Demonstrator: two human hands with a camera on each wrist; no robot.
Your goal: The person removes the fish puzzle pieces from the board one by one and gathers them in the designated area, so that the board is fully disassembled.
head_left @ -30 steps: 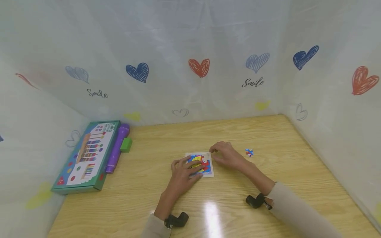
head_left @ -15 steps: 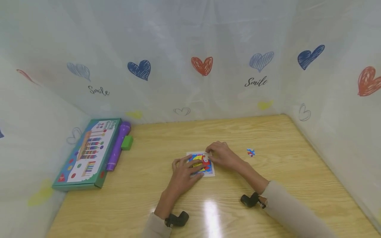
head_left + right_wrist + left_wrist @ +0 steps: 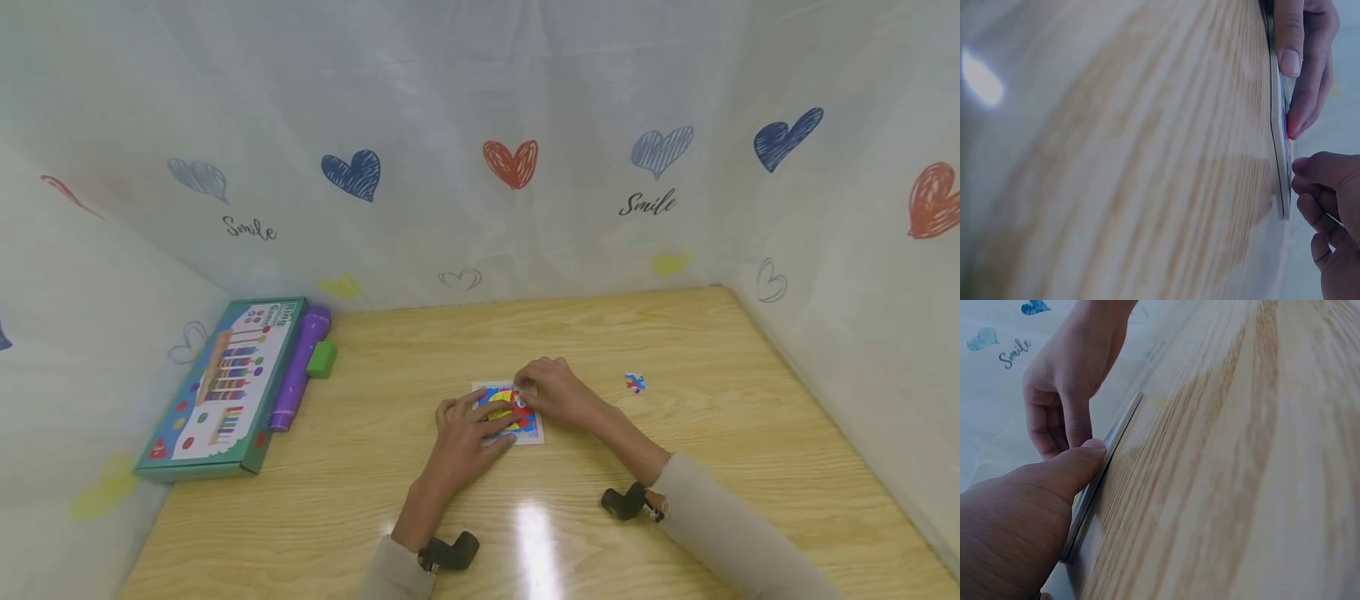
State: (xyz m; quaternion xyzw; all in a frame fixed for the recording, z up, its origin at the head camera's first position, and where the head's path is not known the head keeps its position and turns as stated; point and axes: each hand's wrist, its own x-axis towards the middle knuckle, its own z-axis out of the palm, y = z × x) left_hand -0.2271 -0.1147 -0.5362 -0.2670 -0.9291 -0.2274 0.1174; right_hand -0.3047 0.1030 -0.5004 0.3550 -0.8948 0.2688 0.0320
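A small square jigsaw puzzle (image 3: 529, 433) in a pale frame lies flat on the table, showing a yellow, red and blue picture. My left hand (image 3: 467, 433) rests on its left part with fingers spread over the picture; in the left wrist view the thumb (image 3: 1072, 467) lies against the frame's edge (image 3: 1105, 464). At the upper right corner, my right hand (image 3: 558, 392) bends its thumb and fingers together and seems to pinch a small puzzle piece, mostly hidden by the fingers. A loose blue and red puzzle piece (image 3: 634, 382) lies to the right.
At the left of the wooden table (image 3: 360, 467) lies a green game box (image 3: 225, 383). A purple stick-like toy (image 3: 300, 367) and a green block (image 3: 322, 360) sit beside it. White sheeting with printed hearts (image 3: 510, 163) encloses the back and sides.
My right hand has moved left, from beside the frame onto the puzzle's upper right corner, covering a bare spot there. My left hand has stayed on the puzzle.
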